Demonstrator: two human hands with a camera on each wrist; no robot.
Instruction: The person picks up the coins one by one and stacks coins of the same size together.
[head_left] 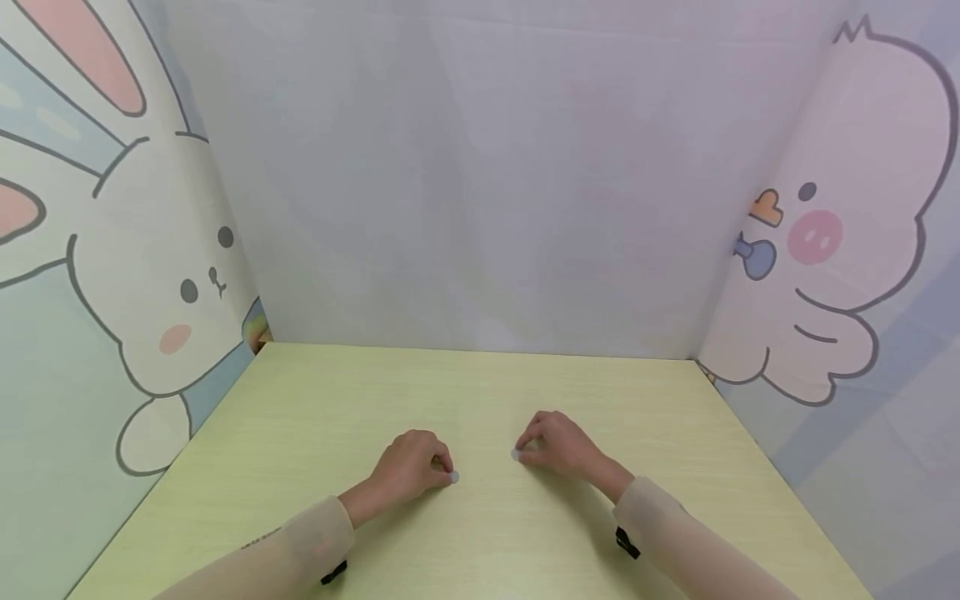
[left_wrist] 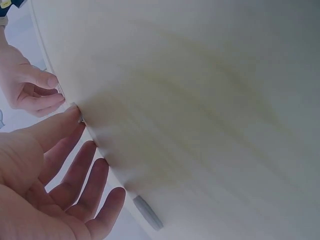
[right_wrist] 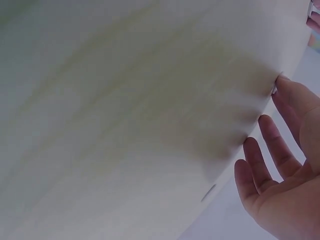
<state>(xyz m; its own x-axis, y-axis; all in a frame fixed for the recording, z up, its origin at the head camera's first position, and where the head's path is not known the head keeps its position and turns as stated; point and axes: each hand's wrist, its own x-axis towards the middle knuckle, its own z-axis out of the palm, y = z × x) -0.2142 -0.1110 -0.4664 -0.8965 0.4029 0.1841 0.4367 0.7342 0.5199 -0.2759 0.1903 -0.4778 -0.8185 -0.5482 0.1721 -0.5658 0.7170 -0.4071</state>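
My left hand is low over the tabletop, left of centre, pinching a small pale disc between thumb and index finger. Opposite it, slightly farther back, my right hand pinches a similar pale disc. A gap separates the two hands. In the left wrist view the thumb and index tips meet at the disc's edge, with the other fingers spread at the table surface. The right wrist view shows the disc mostly covered by the fingertips.
A grey flat round piece lies beyond the left little finger, and a thin grey piece shows near the right fingers. The pale yellow table ends at a plain curtain, with cartoon-printed curtains on both sides.
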